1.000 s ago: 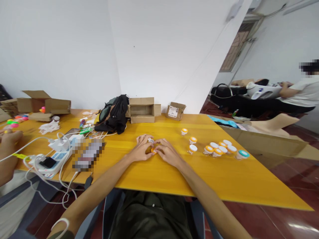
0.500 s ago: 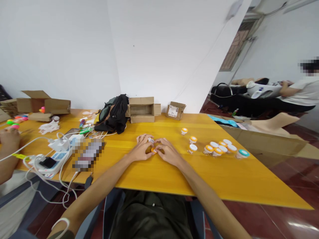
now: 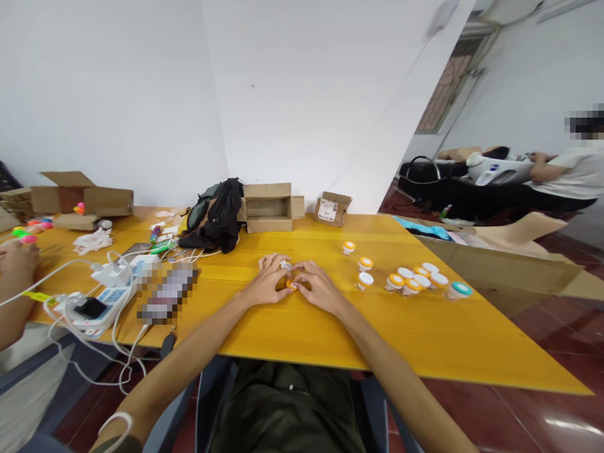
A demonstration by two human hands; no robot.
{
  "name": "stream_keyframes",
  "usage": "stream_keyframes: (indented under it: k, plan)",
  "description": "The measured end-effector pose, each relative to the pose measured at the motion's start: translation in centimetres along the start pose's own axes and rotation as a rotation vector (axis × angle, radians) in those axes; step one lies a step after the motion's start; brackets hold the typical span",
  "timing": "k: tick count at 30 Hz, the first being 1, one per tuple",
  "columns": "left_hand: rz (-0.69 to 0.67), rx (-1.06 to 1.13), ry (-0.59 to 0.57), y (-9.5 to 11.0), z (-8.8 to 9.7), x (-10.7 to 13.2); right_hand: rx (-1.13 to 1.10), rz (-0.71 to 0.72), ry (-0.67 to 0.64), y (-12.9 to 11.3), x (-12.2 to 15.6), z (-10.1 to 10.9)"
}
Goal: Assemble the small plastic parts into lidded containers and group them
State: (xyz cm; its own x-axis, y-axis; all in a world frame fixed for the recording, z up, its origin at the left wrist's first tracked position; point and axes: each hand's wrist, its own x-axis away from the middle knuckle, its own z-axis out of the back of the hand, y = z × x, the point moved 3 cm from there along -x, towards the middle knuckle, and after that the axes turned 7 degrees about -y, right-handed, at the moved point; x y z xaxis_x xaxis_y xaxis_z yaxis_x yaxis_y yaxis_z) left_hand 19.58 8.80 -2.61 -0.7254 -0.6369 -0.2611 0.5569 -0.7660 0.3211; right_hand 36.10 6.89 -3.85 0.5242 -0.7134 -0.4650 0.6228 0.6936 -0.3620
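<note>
My left hand (image 3: 267, 283) and my right hand (image 3: 319, 287) meet at the middle of the yellow table (image 3: 302, 327), fingers curled together round a small white jar with an orange lid (image 3: 289, 283). Only a bit of the lid and a white part show between the fingertips. To the right stand several more small white jars (image 3: 415, 280), most with orange lids, one with a teal lid (image 3: 460, 291). Three single jars (image 3: 363, 272) stand between my right hand and that group.
A white power strip with chargers and cables (image 3: 101, 296) lies at the left, beside another person's arm (image 3: 14, 283). A black bag (image 3: 214, 217) and open cardboard boxes (image 3: 268, 207) stand along the back. A person sits at the far right (image 3: 566, 179).
My hands stay together on the small jar with hardly any motion. The other person's hand at the left edge has shifted slightly.
</note>
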Motion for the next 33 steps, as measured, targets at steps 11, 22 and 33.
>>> stream_keyframes:
  k: [11, 22, 33]
  plan:
    - [0.019, -0.021, 0.021, -0.1, -0.4, -0.2, 0.079, -0.159, 0.082, 2.9, 0.7, 1.2]
    - [0.001, -0.056, 0.005, 0.0, 0.0, 0.0, 0.028, -0.089, -0.033, 3.2, 0.8, 0.8]
    - [0.021, -0.037, 0.032, -0.2, -0.2, 0.0, -0.038, -0.06, -0.025, 3.0, 0.5, 0.3]
